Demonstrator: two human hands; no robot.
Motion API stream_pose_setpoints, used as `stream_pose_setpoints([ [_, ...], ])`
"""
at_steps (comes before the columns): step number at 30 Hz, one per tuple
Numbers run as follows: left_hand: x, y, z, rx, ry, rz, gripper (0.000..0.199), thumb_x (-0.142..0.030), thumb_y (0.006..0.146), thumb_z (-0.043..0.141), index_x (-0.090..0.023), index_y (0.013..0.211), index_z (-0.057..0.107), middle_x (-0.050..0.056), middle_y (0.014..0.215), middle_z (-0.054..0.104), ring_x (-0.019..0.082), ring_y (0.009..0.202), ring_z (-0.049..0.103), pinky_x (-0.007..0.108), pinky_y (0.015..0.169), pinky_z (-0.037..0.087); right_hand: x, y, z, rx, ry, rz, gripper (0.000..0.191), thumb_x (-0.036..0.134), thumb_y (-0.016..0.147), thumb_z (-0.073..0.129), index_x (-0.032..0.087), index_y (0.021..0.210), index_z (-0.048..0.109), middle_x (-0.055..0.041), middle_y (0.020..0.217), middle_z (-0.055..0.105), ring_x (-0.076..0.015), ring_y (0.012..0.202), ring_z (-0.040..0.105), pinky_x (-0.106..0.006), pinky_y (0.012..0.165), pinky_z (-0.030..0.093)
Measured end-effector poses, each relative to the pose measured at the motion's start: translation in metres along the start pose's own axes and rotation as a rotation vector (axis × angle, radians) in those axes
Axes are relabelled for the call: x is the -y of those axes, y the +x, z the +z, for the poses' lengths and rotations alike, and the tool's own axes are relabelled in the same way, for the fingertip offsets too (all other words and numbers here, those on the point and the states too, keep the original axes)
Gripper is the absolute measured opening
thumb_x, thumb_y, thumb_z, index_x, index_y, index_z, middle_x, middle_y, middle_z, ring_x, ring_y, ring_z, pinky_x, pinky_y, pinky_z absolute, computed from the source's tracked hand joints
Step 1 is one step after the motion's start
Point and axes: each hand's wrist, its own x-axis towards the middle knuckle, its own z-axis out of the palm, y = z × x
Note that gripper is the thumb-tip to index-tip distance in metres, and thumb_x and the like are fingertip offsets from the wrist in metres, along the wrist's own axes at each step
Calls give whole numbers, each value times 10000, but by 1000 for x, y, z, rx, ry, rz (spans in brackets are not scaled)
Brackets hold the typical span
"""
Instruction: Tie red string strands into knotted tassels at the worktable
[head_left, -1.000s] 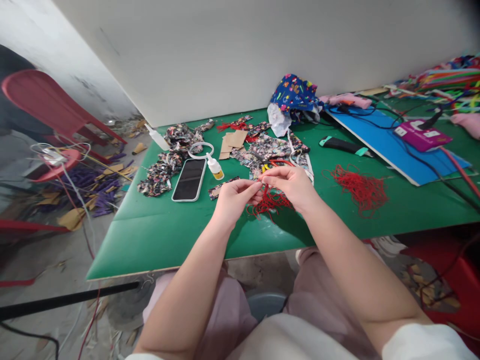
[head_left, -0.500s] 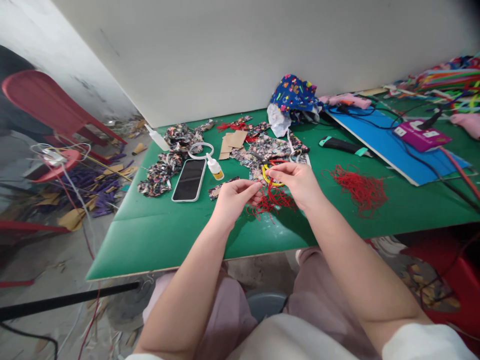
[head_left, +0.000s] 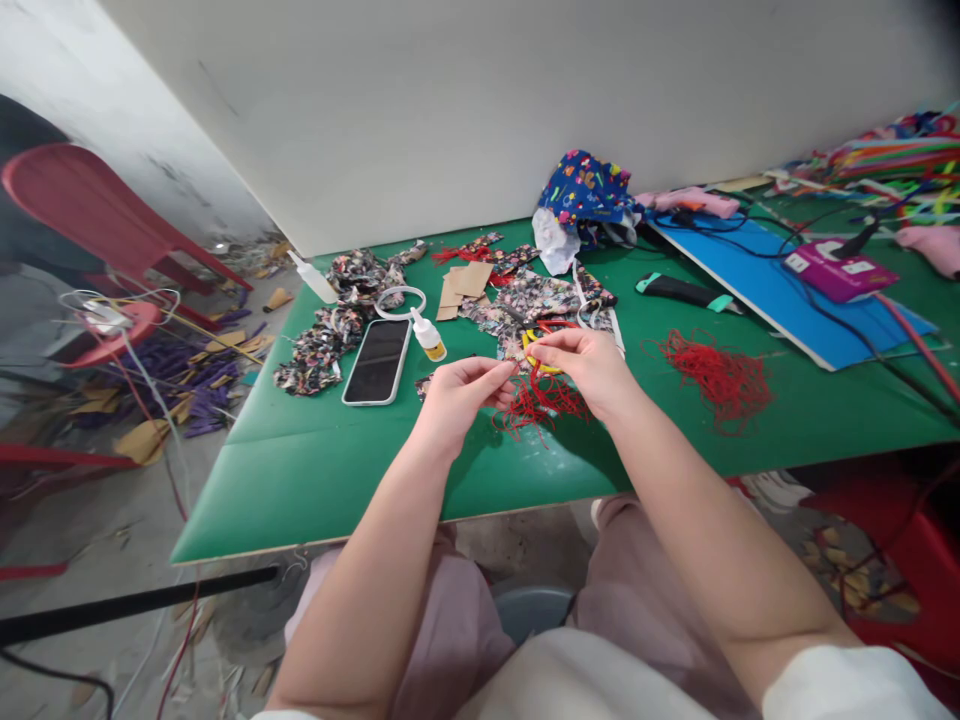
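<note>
My left hand (head_left: 466, 395) is pinched closed above the green table, beside a heap of red strings (head_left: 546, 402); what lies between its fingertips is too small to tell. Just to the right, my right hand (head_left: 589, 362) also pinches something I cannot make out. Behind its fingertips are the yellow handles (head_left: 551, 369) of a tool, partly hidden. Patterned fabric (head_left: 525, 300) lies beyond both hands. A small glue bottle (head_left: 429, 336) stands left of the fabric, close to a phone (head_left: 377, 362) lying face up.
Right of my hands lie a second red string heap (head_left: 716, 378), a black and teal cutter (head_left: 686, 292) and a blue board (head_left: 780, 285) with cables. Brown card pieces (head_left: 463, 286), a white ring (head_left: 401, 301) and bunched fabric (head_left: 319, 350) are at the left.
Both hands have shifted very slightly left in the view, and most things on the table with them. Both stay pinched.
</note>
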Motion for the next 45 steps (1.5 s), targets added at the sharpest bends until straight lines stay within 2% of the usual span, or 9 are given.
stream_pose_setpoints([
  [7, -1, 1, -2, -1, 18, 0, 250, -361, 648, 740, -129, 710, 668, -16, 563, 631, 63, 495, 563, 188, 515, 450, 1, 2, -3, 12, -5, 10, 235, 359, 593, 760, 181, 741, 722, -35, 748, 713, -134, 673, 612, -313, 726, 475],
  [11, 1, 1, 0, 2, 47, 9, 260, -366, 650, 738, -127, 724, 668, -16, 562, 631, 72, 499, 566, 204, 531, 461, 8, -1, -7, -1, 28, -64, 197, 334, 605, 761, 196, 741, 726, -31, 760, 722, -142, 703, 629, -312, 736, 491],
  [18, -1, -2, 2, 80, 100, 4, 265, -379, 652, 731, -126, 693, 665, -11, 575, 631, 75, 512, 564, 204, 531, 458, 16, -9, -5, 227, 32, -162, 74, 252, 655, 729, 214, 718, 726, -18, 855, 727, -153, 846, 657, -315, 819, 495],
  [22, -1, -3, 3, 118, 124, 10, 250, -371, 651, 732, -131, 687, 668, -12, 576, 624, 78, 516, 565, 198, 522, 452, 16, -11, -4, 275, -11, -170, 76, 272, 665, 725, 213, 713, 726, -23, 825, 727, -159, 861, 656, -323, 831, 489],
  [32, -1, -3, 1, 132, 132, 8, 246, -373, 663, 725, -135, 694, 670, -8, 589, 633, 75, 522, 564, 196, 527, 452, 17, -10, -3, 276, -27, -145, 113, 284, 651, 733, 201, 729, 733, -14, 743, 717, -131, 740, 647, -288, 760, 503],
  [45, -3, -4, 3, 88, 116, -22, 268, -389, 645, 730, -133, 693, 667, 5, 595, 634, 90, 533, 568, 223, 544, 466, 17, -9, -3, 128, -64, -103, 185, 352, 614, 745, 193, 705, 724, -28, 724, 718, -155, 695, 647, -321, 737, 510],
])
